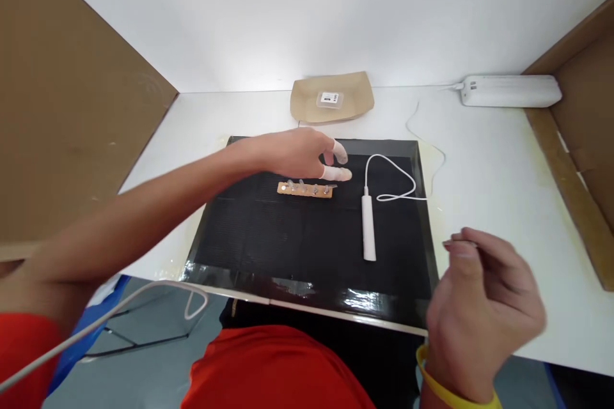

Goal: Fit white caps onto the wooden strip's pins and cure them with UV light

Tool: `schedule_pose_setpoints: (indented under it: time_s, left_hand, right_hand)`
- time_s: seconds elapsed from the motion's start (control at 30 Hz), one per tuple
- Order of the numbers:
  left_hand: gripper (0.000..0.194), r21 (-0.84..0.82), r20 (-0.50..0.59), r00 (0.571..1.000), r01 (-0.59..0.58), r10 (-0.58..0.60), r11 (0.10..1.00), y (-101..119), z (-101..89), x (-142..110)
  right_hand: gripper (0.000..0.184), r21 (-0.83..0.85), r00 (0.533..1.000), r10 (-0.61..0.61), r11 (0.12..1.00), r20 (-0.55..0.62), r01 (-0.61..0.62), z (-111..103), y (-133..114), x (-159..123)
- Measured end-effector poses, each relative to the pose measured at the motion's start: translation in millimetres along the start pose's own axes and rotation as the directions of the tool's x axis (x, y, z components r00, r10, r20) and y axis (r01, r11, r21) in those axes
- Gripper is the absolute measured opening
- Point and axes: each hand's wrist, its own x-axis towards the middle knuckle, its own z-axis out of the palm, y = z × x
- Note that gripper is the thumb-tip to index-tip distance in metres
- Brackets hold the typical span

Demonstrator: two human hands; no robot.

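Note:
My left hand (302, 153) reaches over the black mat (288, 236), with pale finger covers on the thumb and index finger. Those two fingertips are apart, and nothing shows between them. Just below this hand lies a narrow orange-tan strip (304, 190) holding several small clear and shiny pieces, too small to name. My right hand (484, 313) is raised at the lower right, its thumb and index finger pinched together. A thin dark sliver shows at the fingertips, but I cannot make out what it is. On the mat, a white stick-shaped device (368, 227) with a cable lies between my hands.
A cardboard tray (302, 105) holding a small clear labelled box (330, 100) stands against the back wall. At the back right is a white power strip (511, 91). Brown panels close both sides. A white cable (144, 287) crosses the lower left.

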Motion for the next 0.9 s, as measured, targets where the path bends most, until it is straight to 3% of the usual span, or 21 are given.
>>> schedule_pose_setpoints:
  time_s: [0.1, 0.33, 0.53, 0.7, 0.9]
  left_hand:
    - [0.056, 0.253, 0.160, 0.983, 0.041, -0.084, 0.967, 8.4, -4.4, 25.0]
    - [0.037, 0.460, 0.235, 0.958, 0.036, -0.161, 0.887, 52.2, 11.4, 53.9]
    - [0.035, 0.513, 0.168, 0.948, 0.151, -0.272, 0.845, 54.4, 11.7, 58.2]
    - [0.032, 0.491, 0.163, 0.946, 0.169, -0.281, 0.855, 43.5, 19.7, 61.1]
    - [0.034, 0.472, 0.126, 0.944, 0.212, -0.304, 0.856, 46.6, 22.9, 60.4]
  right_hand:
    - [0.014, -0.057, 0.987, 0.130, 0.991, 0.100, -0.124, -10.7, 10.9, -21.2]
    - [0.025, -0.160, 0.957, 0.266, 0.956, 0.112, -0.247, -23.9, 32.9, -37.6]
    - [0.015, -0.168, 0.960, 0.181, 0.975, 0.212, -0.147, -27.6, 39.3, -43.0]
    - [0.012, -0.194, 0.953, 0.104, 0.980, 0.284, -0.049, -28.0, 43.1, -42.0]
    - [0.013, -0.193, 0.944, 0.067, 0.981, 0.324, -0.004, -29.2, 45.7, -40.8]
